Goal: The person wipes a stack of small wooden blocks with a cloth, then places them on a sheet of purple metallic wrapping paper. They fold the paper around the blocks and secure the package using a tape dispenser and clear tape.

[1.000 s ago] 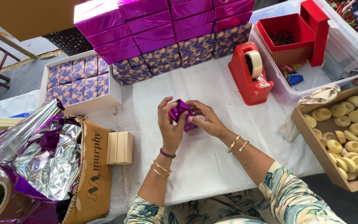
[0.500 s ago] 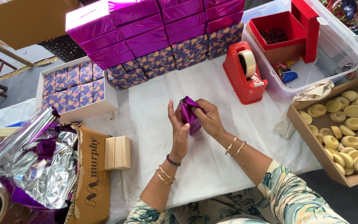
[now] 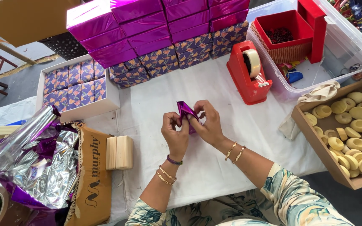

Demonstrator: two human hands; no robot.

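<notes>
- Hands together over the white counter (image 3: 231, 138): left hand (image 3: 176, 136) and right hand (image 3: 208, 125) both pinch a small purple foil-wrapped piece (image 3: 186, 111), held up, mid-fold.
- Best, I'd say: crease tight, fingertips close to the edge.
- Red tape dispenser (image 3: 248, 75) stands near, beyond the right hand.

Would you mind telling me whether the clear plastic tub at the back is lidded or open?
Open: the clear plastic tub shows no lid, and the red box stands uncovered inside.

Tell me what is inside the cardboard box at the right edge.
The cardboard box holds a heap of pale round wooden pieces, some ring-shaped. Its bottom and any lower layers are covered by the pieces above.
</notes>
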